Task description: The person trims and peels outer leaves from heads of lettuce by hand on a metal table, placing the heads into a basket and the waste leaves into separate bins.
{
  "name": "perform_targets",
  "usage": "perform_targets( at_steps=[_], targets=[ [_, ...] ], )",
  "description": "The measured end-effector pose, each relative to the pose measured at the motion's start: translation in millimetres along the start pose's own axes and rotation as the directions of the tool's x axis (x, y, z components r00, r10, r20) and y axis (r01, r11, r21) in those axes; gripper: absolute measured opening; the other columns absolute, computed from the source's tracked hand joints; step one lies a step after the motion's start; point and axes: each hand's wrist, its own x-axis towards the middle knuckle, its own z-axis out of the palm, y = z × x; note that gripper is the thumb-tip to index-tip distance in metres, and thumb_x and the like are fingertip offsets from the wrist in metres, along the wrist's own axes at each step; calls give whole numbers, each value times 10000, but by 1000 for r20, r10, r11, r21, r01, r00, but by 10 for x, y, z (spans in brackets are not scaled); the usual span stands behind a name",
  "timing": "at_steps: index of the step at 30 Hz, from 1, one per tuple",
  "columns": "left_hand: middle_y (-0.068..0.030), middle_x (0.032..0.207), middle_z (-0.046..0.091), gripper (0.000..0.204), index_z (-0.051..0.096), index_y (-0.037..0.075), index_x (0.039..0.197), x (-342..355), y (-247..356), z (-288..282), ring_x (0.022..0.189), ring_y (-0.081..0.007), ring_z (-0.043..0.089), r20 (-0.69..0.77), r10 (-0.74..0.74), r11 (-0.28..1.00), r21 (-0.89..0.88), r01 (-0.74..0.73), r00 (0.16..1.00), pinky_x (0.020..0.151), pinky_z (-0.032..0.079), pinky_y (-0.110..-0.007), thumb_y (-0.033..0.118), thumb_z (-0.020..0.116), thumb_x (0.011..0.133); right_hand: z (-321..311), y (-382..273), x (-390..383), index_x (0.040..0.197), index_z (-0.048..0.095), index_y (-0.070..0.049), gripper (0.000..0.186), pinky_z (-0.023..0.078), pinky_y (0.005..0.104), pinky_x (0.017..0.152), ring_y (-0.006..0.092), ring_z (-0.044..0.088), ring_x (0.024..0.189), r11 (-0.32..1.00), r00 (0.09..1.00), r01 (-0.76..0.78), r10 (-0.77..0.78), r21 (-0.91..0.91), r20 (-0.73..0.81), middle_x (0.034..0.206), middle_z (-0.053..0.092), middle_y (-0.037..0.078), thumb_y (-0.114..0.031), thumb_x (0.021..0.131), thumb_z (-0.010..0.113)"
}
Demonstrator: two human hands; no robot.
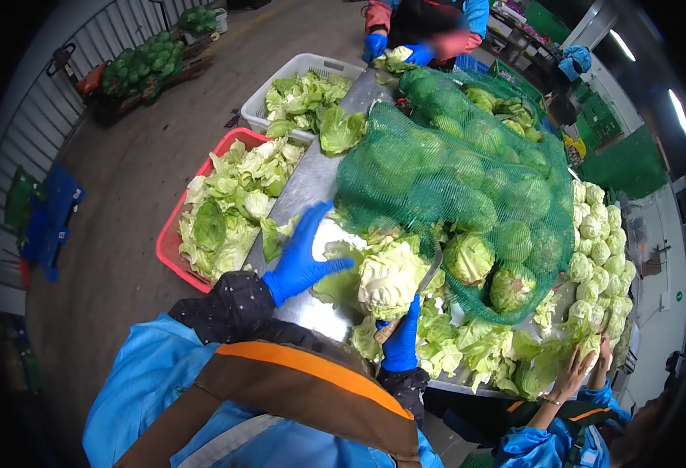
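My left hand (pixel 300 261), in a blue glove, is spread open above the metal table with nothing in it. A trimmed pale cabbage head (pixel 389 282) lies just to its right, apart from the fingers. My right hand (pixel 402 339), also gloved in blue, is closed around the wooden handle of a knife (pixel 434 271). The blade points up and away along the cabbage's right side; whether it touches the cabbage I cannot tell. Loose cabbage leaves (pixel 440 347) lie around my right hand. Beyond, a green mesh sack (pixel 428 175) bulges with cabbages, some showing at its near opening.
A red crate (pixel 173 234) and a white crate (pixel 251 101) of leaves stand along the left edge of the metal table (pixel 292 199). Trimmed cabbages (pixel 600 242) are stacked at right. A co-worker's hands (pixel 573 374) hold a cabbage at lower right; another gloved co-worker (pixel 421 53) works opposite.
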Motion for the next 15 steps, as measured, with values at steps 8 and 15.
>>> perform_targets(
  at_steps=[8,15],
  targets=[
    [-106,1431,440,666,355,110,1439,63,276,381,1291,-234,451,555,-186,196,-788,584,811,1085,365,-407,543,461,944,172,-401,-253,1151,607,28,439,334,224,367,64,437,396,668,919,373,-363,-644,156,816,680,95,-363,971,521],
    [-87,1391,503,706,444,117,1396,-14,339,275,1242,-247,508,690,-149,-121,-723,680,708,1070,385,-416,641,391,925,124,-473,-263,1363,476,-20,537,413,187,458,31,487,488,693,841,538,-408,-480,355,1282,583,164,-53,833,558]
  ],
)
